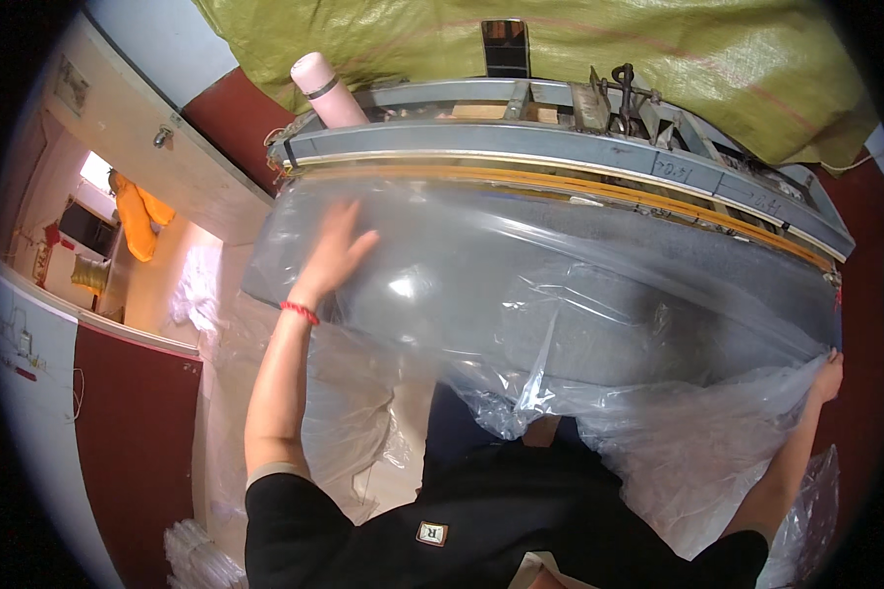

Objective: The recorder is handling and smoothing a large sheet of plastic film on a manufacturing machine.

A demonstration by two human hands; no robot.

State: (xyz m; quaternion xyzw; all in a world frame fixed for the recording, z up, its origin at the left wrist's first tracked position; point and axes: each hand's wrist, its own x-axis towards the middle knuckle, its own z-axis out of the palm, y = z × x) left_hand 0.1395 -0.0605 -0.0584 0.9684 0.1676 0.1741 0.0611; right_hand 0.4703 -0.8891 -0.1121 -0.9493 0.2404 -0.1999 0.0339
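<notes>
A clear plastic sheet [432, 265] lies over a long grey work surface [756, 270] and hangs down over its near edge in folds. My left hand [339, 243], fingers spread and slightly blurred, is at the left part of the sheet; I cannot tell whether it presses on it. A red bracelet [300, 312] circles that wrist. Out at the far right, my right hand [830, 376] has its fingers closed on the sheet's edge, by the end of the surface. The plastic is drawn into creases that run toward that hand.
A grey metal frame [550, 143] with an orange strip [560, 180] runs along the back. On it stand a pink bottle [329, 90] and metal clamp parts [624, 103]. Yellow-green woven sheeting [697, 59] hangs behind, with a phone [506, 47] against it. An open door [157, 128] stands left.
</notes>
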